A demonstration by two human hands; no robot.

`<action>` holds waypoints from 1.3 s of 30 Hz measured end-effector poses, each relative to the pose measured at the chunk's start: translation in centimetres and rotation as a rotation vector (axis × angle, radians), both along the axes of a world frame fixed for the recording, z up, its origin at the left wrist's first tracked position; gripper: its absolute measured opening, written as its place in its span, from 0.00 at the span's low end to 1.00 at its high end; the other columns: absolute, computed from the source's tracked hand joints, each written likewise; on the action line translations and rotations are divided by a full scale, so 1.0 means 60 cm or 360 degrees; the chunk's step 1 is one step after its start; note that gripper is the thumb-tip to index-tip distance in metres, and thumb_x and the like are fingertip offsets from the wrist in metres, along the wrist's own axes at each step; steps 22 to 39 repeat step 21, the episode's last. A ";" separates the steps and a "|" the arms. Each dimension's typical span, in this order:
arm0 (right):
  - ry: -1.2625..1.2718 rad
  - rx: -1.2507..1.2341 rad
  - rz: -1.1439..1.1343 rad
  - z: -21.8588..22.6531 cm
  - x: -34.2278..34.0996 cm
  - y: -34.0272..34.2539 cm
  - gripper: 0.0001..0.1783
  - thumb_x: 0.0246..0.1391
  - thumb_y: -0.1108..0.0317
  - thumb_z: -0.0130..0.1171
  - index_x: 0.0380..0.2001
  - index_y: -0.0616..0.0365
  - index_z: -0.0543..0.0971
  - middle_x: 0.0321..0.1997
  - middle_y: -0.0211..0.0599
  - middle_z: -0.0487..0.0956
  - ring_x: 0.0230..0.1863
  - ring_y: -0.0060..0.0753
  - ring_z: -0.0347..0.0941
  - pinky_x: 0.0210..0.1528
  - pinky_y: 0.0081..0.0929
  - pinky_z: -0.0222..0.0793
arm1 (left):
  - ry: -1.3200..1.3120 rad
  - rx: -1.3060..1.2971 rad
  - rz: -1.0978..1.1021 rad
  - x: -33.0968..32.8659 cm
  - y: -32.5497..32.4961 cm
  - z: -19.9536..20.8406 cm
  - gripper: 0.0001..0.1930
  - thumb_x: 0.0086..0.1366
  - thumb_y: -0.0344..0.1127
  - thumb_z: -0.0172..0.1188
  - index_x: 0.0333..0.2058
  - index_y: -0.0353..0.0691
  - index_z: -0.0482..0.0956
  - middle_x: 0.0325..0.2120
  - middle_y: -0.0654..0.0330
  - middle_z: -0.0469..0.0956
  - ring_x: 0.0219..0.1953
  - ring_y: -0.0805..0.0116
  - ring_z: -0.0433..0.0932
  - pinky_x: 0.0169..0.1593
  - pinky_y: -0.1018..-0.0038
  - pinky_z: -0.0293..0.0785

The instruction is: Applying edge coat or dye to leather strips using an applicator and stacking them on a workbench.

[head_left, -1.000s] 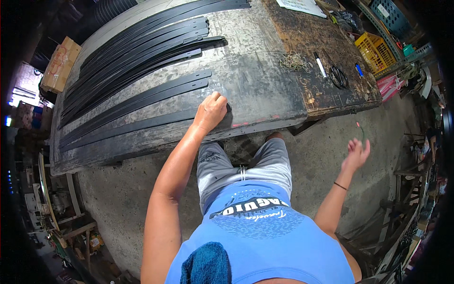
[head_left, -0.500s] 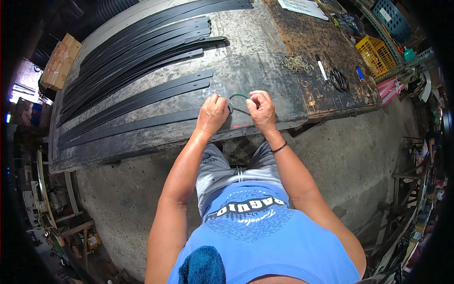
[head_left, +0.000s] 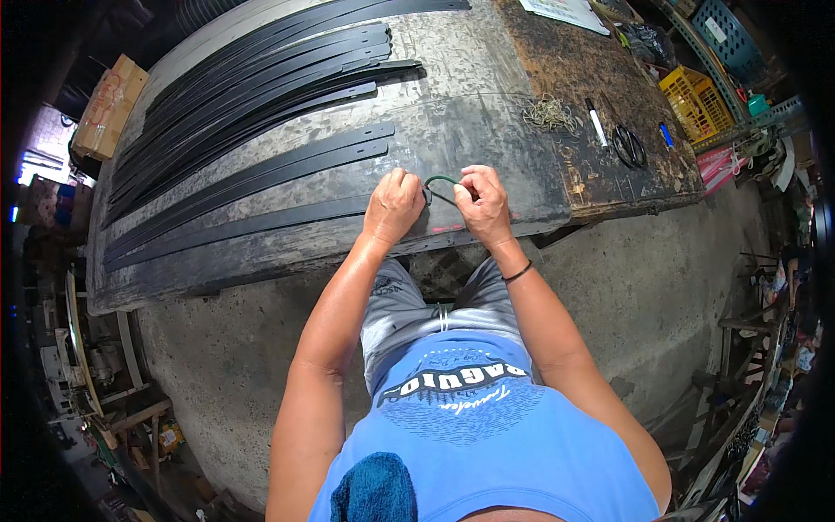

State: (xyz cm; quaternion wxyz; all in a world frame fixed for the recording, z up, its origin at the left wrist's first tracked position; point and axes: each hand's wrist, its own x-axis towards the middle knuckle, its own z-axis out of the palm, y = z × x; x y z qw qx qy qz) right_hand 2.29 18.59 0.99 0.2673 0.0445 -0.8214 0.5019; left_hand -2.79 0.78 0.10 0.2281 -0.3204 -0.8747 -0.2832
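Note:
My left hand (head_left: 394,207) is closed at the near end of a long flat black strip (head_left: 287,224) that lies along the front of the table. Its fingers hide the strip's tip. From there a thin dark green cord (head_left: 442,179) arches across to my right hand (head_left: 484,207), whose thumb and fingers pinch it. How the cord meets the strip is hidden behind my left fingers. Just beyond, two more black strips (head_left: 348,155) lie side by side.
Many black strips (head_left: 287,78) are heaped farther back on the table (head_left: 470,78). To the right lie a tangle of thin ties (head_left: 551,114), a white marker (head_left: 597,123), black scissors (head_left: 628,146) and a blue pen (head_left: 665,135). A yellow crate (head_left: 696,103) stands beyond the table's right side.
The green cord's arch between my hands is lower and its loop narrower. Both hands stay in nearly the same place. The view has shifted slightly.

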 end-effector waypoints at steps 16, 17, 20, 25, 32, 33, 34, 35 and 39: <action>-0.0110 -0.0511 -0.0155 -0.050 -0.024 0.020 0.04 0.51 0.74 0.60 0.27 0.62 0.74 0.40 0.35 0.75 0.26 0.19 0.71 0.29 0.21 0.69 | -0.0195 0.0013 -0.0610 0.142 -0.006 0.004 0.11 0.47 0.23 0.57 0.32 0.39 0.74 0.30 0.57 0.74 0.33 0.55 0.74 0.37 0.63 0.71; -0.0099 -0.0588 -0.0143 -0.055 -0.025 0.021 0.05 0.51 0.74 0.59 0.27 0.63 0.74 0.40 0.35 0.75 0.26 0.19 0.71 0.29 0.20 0.69 | -0.0232 0.0048 -0.0725 0.163 -0.006 -0.003 0.13 0.46 0.24 0.58 0.34 0.40 0.75 0.30 0.58 0.74 0.33 0.56 0.74 0.37 0.64 0.70; -0.0168 -0.0719 -0.0109 -0.042 -0.019 0.018 0.05 0.54 0.72 0.58 0.31 0.61 0.74 0.39 0.34 0.75 0.28 0.20 0.74 0.30 0.21 0.70 | -0.0431 -0.0254 -0.0825 0.181 -0.022 -0.004 0.14 0.45 0.29 0.63 0.34 0.43 0.76 0.30 0.61 0.76 0.34 0.60 0.74 0.37 0.67 0.69; -0.0212 -0.0779 -0.0090 -0.041 -0.019 0.019 0.05 0.55 0.71 0.58 0.33 0.60 0.75 0.39 0.34 0.75 0.28 0.20 0.74 0.30 0.21 0.71 | -0.0476 -0.0240 -0.0781 0.176 -0.025 0.004 0.14 0.46 0.32 0.65 0.34 0.44 0.77 0.30 0.62 0.76 0.34 0.60 0.74 0.37 0.67 0.68; -0.0212 -0.0779 -0.0090 -0.041 -0.019 0.019 0.05 0.55 0.71 0.58 0.33 0.60 0.75 0.39 0.34 0.75 0.28 0.20 0.74 0.30 0.21 0.71 | -0.0476 -0.0240 -0.0781 0.176 -0.025 0.004 0.14 0.46 0.32 0.65 0.34 0.44 0.77 0.30 0.62 0.76 0.34 0.60 0.74 0.37 0.67 0.68; -0.0212 -0.0779 -0.0090 -0.041 -0.019 0.019 0.05 0.55 0.71 0.58 0.33 0.60 0.75 0.39 0.34 0.75 0.28 0.20 0.74 0.30 0.21 0.71 | -0.0476 -0.0240 -0.0781 0.176 -0.025 0.004 0.14 0.46 0.32 0.65 0.34 0.44 0.77 0.30 0.62 0.76 0.34 0.60 0.74 0.37 0.67 0.68; -0.0212 -0.0779 -0.0090 -0.041 -0.019 0.019 0.05 0.55 0.71 0.58 0.33 0.60 0.75 0.39 0.34 0.75 0.28 0.20 0.74 0.30 0.21 0.71 | -0.0476 -0.0240 -0.0781 0.176 -0.025 0.004 0.14 0.46 0.32 0.65 0.34 0.44 0.77 0.30 0.62 0.76 0.34 0.60 0.74 0.37 0.67 0.68; -0.0212 -0.0779 -0.0090 -0.041 -0.019 0.019 0.05 0.55 0.71 0.58 0.33 0.60 0.75 0.39 0.34 0.75 0.28 0.20 0.74 0.30 0.21 0.71 | -0.0476 -0.0240 -0.0781 0.176 -0.025 0.004 0.14 0.46 0.32 0.65 0.34 0.44 0.77 0.30 0.62 0.76 0.34 0.60 0.74 0.37 0.67 0.68; -0.0212 -0.0779 -0.0090 -0.041 -0.019 0.019 0.05 0.55 0.71 0.58 0.33 0.60 0.75 0.39 0.34 0.75 0.28 0.20 0.74 0.30 0.21 0.71 | -0.0476 -0.0240 -0.0781 0.176 -0.025 0.004 0.14 0.46 0.32 0.65 0.34 0.44 0.77 0.30 0.62 0.76 0.34 0.60 0.74 0.37 0.67 0.68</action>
